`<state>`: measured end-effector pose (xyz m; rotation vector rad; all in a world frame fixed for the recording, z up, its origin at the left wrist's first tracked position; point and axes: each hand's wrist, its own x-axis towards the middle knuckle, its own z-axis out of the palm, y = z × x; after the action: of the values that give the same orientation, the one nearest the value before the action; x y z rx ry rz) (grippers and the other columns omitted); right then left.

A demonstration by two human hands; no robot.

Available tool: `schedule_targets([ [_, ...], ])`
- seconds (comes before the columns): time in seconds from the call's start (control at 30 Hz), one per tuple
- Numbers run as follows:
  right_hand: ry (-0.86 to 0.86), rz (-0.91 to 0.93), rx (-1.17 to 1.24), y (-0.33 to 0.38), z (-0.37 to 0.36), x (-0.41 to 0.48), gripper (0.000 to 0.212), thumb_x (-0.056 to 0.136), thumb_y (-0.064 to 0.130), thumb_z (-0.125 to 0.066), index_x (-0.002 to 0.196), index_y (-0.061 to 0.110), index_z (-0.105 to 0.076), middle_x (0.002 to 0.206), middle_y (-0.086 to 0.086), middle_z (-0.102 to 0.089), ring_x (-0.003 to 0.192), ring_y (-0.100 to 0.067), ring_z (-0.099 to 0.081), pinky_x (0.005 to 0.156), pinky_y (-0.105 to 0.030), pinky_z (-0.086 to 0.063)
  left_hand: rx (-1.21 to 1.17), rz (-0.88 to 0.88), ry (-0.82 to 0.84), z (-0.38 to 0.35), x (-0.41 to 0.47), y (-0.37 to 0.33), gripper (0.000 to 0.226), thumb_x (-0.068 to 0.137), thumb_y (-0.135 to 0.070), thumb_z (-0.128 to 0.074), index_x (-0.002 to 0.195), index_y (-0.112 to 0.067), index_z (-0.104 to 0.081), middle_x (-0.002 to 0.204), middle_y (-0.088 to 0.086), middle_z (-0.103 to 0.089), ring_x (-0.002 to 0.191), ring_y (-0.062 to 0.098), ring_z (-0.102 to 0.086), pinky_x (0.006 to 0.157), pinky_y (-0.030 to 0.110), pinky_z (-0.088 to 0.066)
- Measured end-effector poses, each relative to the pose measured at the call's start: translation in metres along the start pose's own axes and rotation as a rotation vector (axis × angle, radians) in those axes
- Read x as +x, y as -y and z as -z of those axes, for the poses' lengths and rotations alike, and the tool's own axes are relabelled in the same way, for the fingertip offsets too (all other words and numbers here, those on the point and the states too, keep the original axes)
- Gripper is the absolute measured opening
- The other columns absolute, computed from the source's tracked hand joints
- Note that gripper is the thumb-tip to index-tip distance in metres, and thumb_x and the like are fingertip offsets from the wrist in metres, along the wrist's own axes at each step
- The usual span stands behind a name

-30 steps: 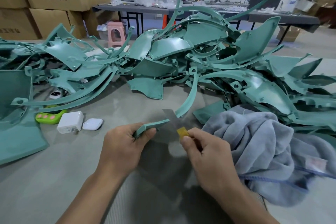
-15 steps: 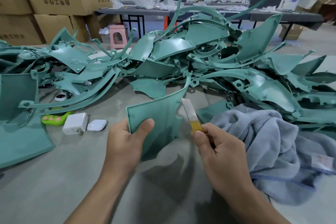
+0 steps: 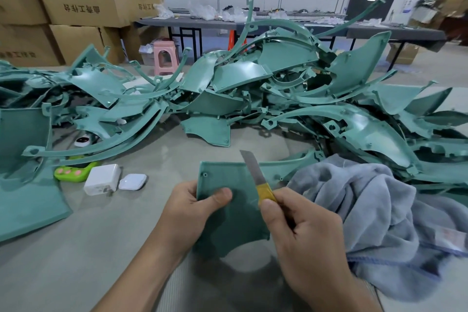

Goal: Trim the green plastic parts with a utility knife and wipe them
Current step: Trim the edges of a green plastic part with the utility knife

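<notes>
My left hand (image 3: 191,208) grips a flat green plastic panel (image 3: 235,223) by its left edge, thumb pressed on its face. The panel stands tilted toward me above the grey table (image 3: 76,248). My right hand (image 3: 301,233) holds a utility knife (image 3: 255,177) with a yellow handle. Its bare blade points up and to the left, lying across the panel's upper right part. A grey-blue towel (image 3: 367,210) lies crumpled to the right of my right hand.
A large heap of green plastic parts (image 3: 253,99) fills the table's back and both sides. A white charger (image 3: 102,179), a small white case (image 3: 133,181) and a green toy (image 3: 72,173) lie at the left. Cardboard boxes (image 3: 76,2) and a pink stool (image 3: 166,57) stand behind.
My left hand turned the panel from edge-on to face-on and brought it lower and nearer. The knife blade swung up and now lies over the panel's right part.
</notes>
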<state>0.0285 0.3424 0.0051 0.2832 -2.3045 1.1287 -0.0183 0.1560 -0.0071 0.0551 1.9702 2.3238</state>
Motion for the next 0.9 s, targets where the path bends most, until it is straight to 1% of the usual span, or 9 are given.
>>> schedule_targets([
  [0.17, -0.082, -0.068, -0.110, -0.003, -0.003, 0.005, 0.034, 0.094, 0.041, -0.053, 0.067, 0.021, -0.048, 0.061, 0.007, -0.053, 0.050, -0.008, -0.045, 0.049, -0.013, -0.033, 0.088, -0.105, -0.054, 0.004, 0.000, 0.004, 0.039, 0.063, -0.049, -0.082, 0.092, -0.023, -0.082, 0.090, 0.009, -0.080, 0.081, 0.030, -0.077, 0.065, 0.035, -0.061],
  [0.23, -0.139, -0.176, -0.133, -0.014, 0.003, 0.011, 0.039, 0.095, 0.033, -0.059, 0.061, 0.017, -0.049, 0.056, 0.009, -0.055, 0.051, -0.010, -0.047, 0.049, -0.014, -0.034, 0.156, -0.154, -0.091, 0.007, 0.002, 0.004, 0.033, 0.063, -0.052, -0.080, 0.089, -0.032, -0.083, 0.089, 0.003, -0.080, 0.082, 0.025, -0.077, 0.067, 0.034, -0.061],
  [0.3, -0.149, -0.244, -0.144, -0.022, 0.009, 0.016, 0.039, 0.094, 0.027, -0.065, 0.060, 0.014, -0.053, 0.056, 0.008, -0.057, 0.057, -0.015, -0.051, 0.053, -0.019, -0.037, 0.220, -0.216, -0.136, 0.010, 0.003, 0.003, 0.023, 0.067, -0.053, -0.079, 0.087, -0.041, -0.082, 0.087, -0.006, -0.080, 0.079, 0.014, -0.077, 0.063, 0.024, -0.059],
  [0.43, -0.064, -0.057, -0.066, -0.006, 0.007, 0.014, 0.030, 0.093, 0.033, -0.062, 0.065, 0.023, -0.056, 0.052, 0.013, -0.049, 0.045, -0.005, -0.043, 0.045, -0.009, -0.028, 0.373, -0.292, -0.182, 0.012, 0.003, 0.003, 0.010, 0.075, -0.050, -0.074, 0.084, -0.051, -0.078, 0.081, -0.013, -0.078, 0.072, 0.005, -0.073, 0.060, 0.021, -0.057],
  [0.53, 0.075, -0.003, 0.041, 0.003, -0.002, 0.009, 0.030, 0.094, 0.037, -0.057, 0.068, 0.023, -0.053, 0.052, 0.012, -0.046, 0.044, -0.003, -0.040, 0.043, -0.008, -0.024, 0.435, -0.338, -0.193, 0.009, 0.001, 0.004, 0.013, 0.077, -0.044, -0.072, 0.078, -0.057, -0.075, 0.076, -0.017, -0.076, 0.068, 0.001, -0.071, 0.056, 0.018, -0.054],
  [0.63, 0.010, -0.105, -0.033, -0.012, 0.003, 0.016, 0.041, 0.096, 0.025, -0.064, 0.059, 0.024, -0.047, 0.049, 0.013, -0.048, 0.043, -0.005, -0.043, 0.042, -0.009, -0.027, 0.428, -0.353, -0.166, 0.009, 0.001, 0.005, 0.012, 0.078, -0.043, -0.073, 0.082, -0.055, -0.076, 0.081, -0.016, -0.078, 0.075, 0.007, -0.075, 0.063, 0.030, -0.061],
  [0.73, -0.093, -0.195, -0.135, -0.024, 0.017, 0.026, 0.046, 0.095, 0.021, -0.066, 0.054, 0.017, -0.044, 0.047, 0.005, -0.048, 0.045, -0.015, -0.041, 0.043, -0.021, -0.030, 0.465, -0.390, -0.184, 0.010, 0.000, 0.003, 0.016, 0.078, -0.043, -0.073, 0.081, -0.059, -0.074, 0.081, -0.020, -0.077, 0.074, 0.001, -0.073, 0.065, 0.031, -0.060],
  [0.83, -0.042, -0.060, -0.081, -0.013, 0.019, 0.019, 0.036, 0.094, 0.025, -0.063, 0.061, 0.017, -0.051, 0.051, 0.004, -0.048, 0.045, -0.012, -0.040, 0.044, -0.019, -0.029, 0.567, -0.387, -0.214, 0.008, -0.001, 0.002, 0.007, 0.078, -0.052, -0.069, 0.083, -0.057, -0.073, 0.076, -0.021, -0.075, 0.070, 0.004, -0.071, 0.061, 0.036, -0.058],
  [0.9, 0.061, -0.001, 0.004, -0.002, 0.013, 0.010, 0.032, 0.094, 0.031, -0.059, 0.064, 0.019, -0.053, 0.052, 0.009, -0.047, 0.046, -0.006, -0.040, 0.044, -0.014, -0.027, 0.639, -0.404, -0.232, 0.008, -0.001, 0.003, 0.020, 0.077, -0.061, -0.065, 0.093, -0.050, -0.069, 0.076, -0.018, -0.074, 0.070, 0.009, -0.069, 0.059, 0.041, -0.057],
])
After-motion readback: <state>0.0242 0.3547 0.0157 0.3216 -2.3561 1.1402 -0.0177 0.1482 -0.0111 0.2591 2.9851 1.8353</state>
